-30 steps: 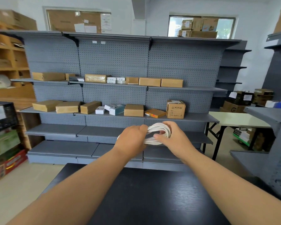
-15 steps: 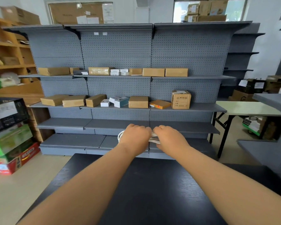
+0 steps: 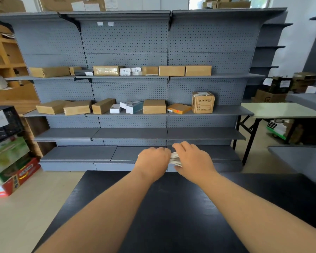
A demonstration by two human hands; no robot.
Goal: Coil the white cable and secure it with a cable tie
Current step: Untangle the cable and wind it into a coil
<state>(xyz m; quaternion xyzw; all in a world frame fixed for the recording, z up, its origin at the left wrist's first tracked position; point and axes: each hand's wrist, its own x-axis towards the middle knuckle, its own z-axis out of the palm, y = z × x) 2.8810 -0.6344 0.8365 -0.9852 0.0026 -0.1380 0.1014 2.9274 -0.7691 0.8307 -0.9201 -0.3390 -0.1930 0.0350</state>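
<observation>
Behind, the grey metal pegboard shelf unit (image 3: 131,133) carries brown cardboard boxes (image 3: 154,106) and small white boxes (image 3: 125,72) on its two upper shelves. Above the far edge of the black wooden table (image 3: 171,216), both arms reach forward. The left hand (image 3: 152,159) and right hand (image 3: 191,159), backs up and fingers curled, grip the bundled white cable (image 3: 175,158) between them.

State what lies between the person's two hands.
In the head view, a bunched white cable lies between the left hand and right hand, which both hold it.
</observation>
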